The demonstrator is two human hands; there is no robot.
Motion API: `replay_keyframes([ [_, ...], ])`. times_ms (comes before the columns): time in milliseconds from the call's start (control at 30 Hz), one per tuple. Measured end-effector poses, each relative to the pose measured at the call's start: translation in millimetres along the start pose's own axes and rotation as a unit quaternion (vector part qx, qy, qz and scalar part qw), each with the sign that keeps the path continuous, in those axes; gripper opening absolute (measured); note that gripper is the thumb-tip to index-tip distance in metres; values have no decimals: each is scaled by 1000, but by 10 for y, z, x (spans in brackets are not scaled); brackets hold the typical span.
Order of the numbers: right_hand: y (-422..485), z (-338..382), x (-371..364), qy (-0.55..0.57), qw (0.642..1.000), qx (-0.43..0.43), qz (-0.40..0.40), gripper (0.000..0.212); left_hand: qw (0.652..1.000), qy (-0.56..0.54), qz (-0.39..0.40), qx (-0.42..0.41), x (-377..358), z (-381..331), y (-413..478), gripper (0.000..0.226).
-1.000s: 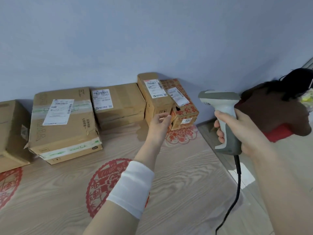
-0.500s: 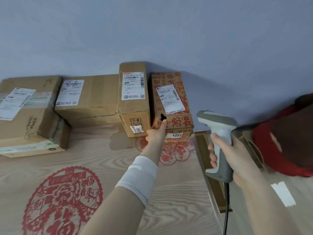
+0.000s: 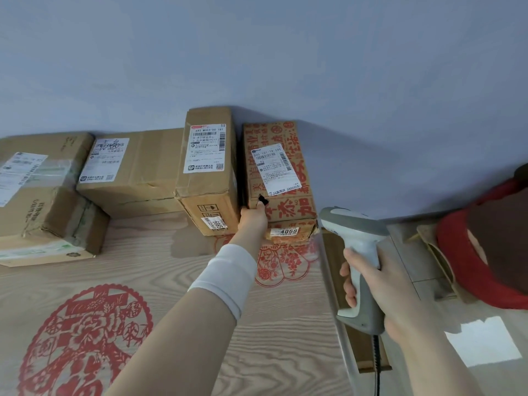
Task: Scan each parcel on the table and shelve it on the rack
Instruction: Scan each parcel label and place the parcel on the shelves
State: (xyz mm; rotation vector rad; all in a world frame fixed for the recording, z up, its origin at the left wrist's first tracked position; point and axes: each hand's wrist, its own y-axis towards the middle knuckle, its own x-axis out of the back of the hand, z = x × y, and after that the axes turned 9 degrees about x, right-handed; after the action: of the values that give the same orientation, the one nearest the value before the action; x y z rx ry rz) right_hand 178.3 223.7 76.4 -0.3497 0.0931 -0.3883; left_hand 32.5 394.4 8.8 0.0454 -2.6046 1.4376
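Change since earlier: the left hand [image 3: 253, 221] has been carried forward from the plain parcel's front onto the red-printed parcel [image 3: 278, 178]; the view has been swung so the parcels sit closer to centre.
Task's thing: the red-printed parcel stands at the table's [image 3: 285, 338] far right end, at about 12 o'clock from the left hand, against the wall [image 3: 257, 52], touching or just beside the tall plain parcel [image 3: 208, 170] at its 9 o'clock.
Left hand: fingers are curled at the parcel's near left corner, one dark-nailed fingertip pressed on the top face; whether the corner is truly pinched cannot be told.
Right hand: fingers are wrapped closed around the scanner [image 3: 357, 267] grip, at 4 o'clock from the parcel, its head pointed toward it.
Label: a white shipping label [image 3: 274, 170] with barcodes lies face up on top.
Other parcels: three more [image 3: 134, 170] are lined up toward 9 o'clock.
Doing it well: the parcel should likely be drawn clear of its neighbour and steadied, the label kept flat and uncovered by fingers, and the scanner head aimed squarely at the barcode.
Risk: the neighbouring parcel could be dragged along.
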Motion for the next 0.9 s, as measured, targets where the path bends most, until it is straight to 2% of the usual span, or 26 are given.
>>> replay_keyframes([
  [100,-39,-29,15,0,1000,-2,3,14,1000,14,16,12,-4,-44,-5,60],
  [300,-181,-50,-29,0,1000,12,0,13,998,33,-22,-51,-38,79,-67,49],
  [533,-673,137,-140,-2,998,61,-29,11,991,60,-13,-119,77,708,-456,47],
  [733,-1463,312,-466,-34,991,123,-35,13,979,71,19,-190,586,1355,-1120,47],
  [900,-2253,371,-920,-49,985,160,-35,26,968,61,30,-242,1299,1815,-1672,49],
])
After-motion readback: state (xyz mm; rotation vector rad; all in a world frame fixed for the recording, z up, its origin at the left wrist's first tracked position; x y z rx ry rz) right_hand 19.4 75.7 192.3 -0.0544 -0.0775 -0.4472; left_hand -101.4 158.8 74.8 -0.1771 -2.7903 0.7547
